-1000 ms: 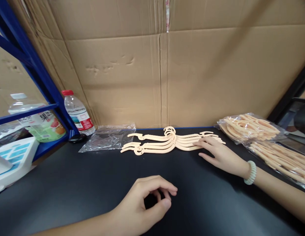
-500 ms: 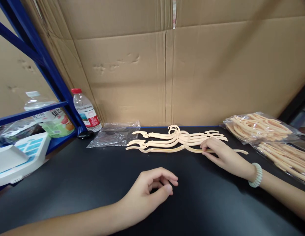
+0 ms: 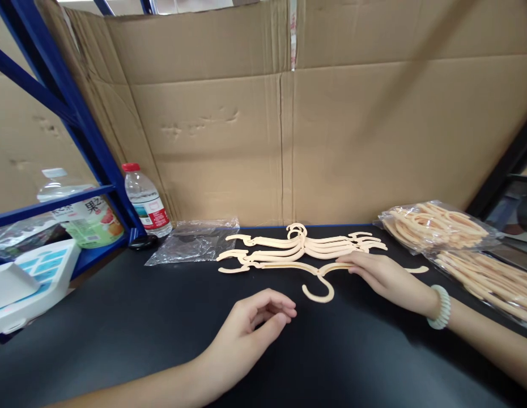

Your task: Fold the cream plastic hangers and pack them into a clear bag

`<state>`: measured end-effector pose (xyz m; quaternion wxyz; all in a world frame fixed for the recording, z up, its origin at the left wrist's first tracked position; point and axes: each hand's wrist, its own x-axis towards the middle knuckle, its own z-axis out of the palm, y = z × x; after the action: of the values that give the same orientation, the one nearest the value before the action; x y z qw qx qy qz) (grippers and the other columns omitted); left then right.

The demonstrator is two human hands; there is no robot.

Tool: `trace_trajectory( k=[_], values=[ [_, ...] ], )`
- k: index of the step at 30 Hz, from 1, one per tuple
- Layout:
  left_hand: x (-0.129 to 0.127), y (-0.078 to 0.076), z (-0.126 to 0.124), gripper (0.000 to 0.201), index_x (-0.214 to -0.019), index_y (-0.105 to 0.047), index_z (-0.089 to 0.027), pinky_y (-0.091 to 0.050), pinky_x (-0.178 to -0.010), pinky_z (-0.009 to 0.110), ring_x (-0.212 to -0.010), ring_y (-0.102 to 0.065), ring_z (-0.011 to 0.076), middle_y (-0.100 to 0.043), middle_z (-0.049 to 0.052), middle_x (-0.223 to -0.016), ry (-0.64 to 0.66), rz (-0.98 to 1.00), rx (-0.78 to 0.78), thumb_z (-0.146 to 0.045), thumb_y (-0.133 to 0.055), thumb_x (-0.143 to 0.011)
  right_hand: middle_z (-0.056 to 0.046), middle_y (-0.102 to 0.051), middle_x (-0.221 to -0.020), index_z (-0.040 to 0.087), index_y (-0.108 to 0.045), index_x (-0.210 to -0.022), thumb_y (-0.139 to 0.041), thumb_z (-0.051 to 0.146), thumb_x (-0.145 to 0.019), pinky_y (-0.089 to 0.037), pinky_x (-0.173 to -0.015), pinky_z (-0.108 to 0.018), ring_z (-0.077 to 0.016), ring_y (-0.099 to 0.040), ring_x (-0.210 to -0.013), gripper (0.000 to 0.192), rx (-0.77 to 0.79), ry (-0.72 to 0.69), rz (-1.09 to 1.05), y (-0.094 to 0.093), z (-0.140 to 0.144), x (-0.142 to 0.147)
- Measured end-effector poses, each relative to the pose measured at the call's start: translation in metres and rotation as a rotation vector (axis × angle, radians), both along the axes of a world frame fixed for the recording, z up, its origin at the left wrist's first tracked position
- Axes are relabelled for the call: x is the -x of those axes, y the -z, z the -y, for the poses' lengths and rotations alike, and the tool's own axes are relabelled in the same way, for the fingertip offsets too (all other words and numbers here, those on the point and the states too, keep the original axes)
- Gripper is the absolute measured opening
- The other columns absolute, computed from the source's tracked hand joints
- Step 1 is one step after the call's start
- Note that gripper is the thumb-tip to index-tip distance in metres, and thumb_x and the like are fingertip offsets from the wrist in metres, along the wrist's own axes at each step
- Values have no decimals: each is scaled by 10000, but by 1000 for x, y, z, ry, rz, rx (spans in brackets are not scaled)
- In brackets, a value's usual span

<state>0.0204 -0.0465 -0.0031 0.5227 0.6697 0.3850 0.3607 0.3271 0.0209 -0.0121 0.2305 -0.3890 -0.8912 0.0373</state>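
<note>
Hanger (image 3: 319, 273) of cream plastic, pinched along its right arm between the thumb and fingers of the right hand (image 3: 385, 275), which wears a pale coiled bracelet (image 3: 440, 307) at the wrist. The hanger's hook curves towards the viewer, to the left of that hand and beyond the fingertips of the left hand (image 3: 246, 328); whether the hanger rests flat cannot be told. The left hand is loosely curled above the black tabletop (image 3: 352, 357), with a narrow gap between thumb and fingers. Just past the right hand's fingertips lies a stack of similar hangers (image 3: 280, 245), hooks pointing away. Two clear packs of hangers, an upper pack (image 3: 437, 224) and a lower pack (image 3: 493, 280), lie to the right of the right hand. Farther out from the left hand are a flat clear bag (image 3: 195, 241) and a red-capped bottle (image 3: 148, 207).
</note>
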Motion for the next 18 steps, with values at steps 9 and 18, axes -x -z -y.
trace_trajectory(
  k=[9, 18],
  values=[
    [1, -10, -11, 340, -1104, -609, -153, -512, -895, 340, -995, -651, 234, -597, 123, -1251, -356, 240, 368, -177, -654, -768, -34, -578, -809, 209, -489, -961, -281, 213, -974, -452, -699, -348, -197, -569, -724, 208, -56, 109, -68, -2, 0, -4],
    [4, -8, -19, 554, -1289, -465, -216, -519, -925, 384, -1046, -642, 254, -425, 107, -1439, -511, 348, 259, -177, -645, -766, 4, -506, -735, 229, -440, -953, -258, 212, -973, -402, -641, -305, -171, -507, -641, 184, 14, 97, -117, -11, 12, 6]
  ],
)
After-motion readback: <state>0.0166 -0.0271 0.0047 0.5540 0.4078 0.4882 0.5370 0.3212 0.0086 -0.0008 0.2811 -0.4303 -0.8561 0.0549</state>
